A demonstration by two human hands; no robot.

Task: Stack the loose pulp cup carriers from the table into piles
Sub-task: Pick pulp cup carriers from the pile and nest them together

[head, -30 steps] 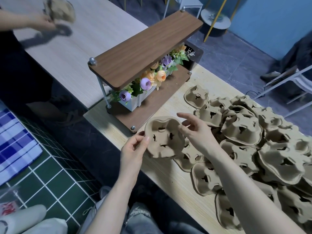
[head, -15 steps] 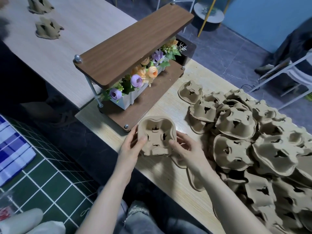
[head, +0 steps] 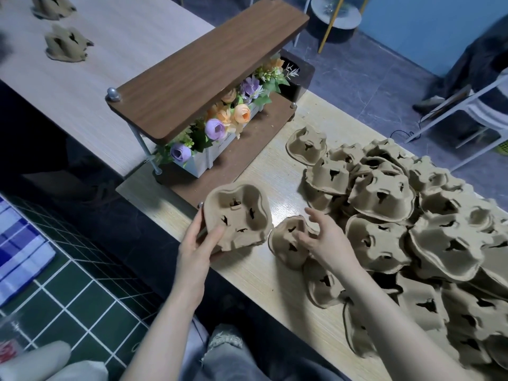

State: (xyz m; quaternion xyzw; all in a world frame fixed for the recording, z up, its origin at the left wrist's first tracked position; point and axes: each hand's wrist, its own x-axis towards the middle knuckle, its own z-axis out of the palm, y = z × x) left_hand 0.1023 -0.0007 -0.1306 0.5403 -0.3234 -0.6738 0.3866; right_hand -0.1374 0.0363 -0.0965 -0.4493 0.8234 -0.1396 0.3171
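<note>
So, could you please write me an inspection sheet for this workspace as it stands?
Surface: light wooden table, bare along its near edge.
Job's things: one held carrier; loose heap of carriers covering the table's right side.
Clutter: wooden shelf with flower box.
Grips: left hand holds the carrier at its near rim; right hand reaches onto a carrier on the table, fingers spread.
Cables: black cable on the floor.
Surroundings: second table bearing two small piles; green tiled floor.

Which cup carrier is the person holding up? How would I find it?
Start at the wooden shelf with flowers. Just below its near corner, the left hand grips one carrier. It alone is lifted and tilted, away from the big heap.
</note>
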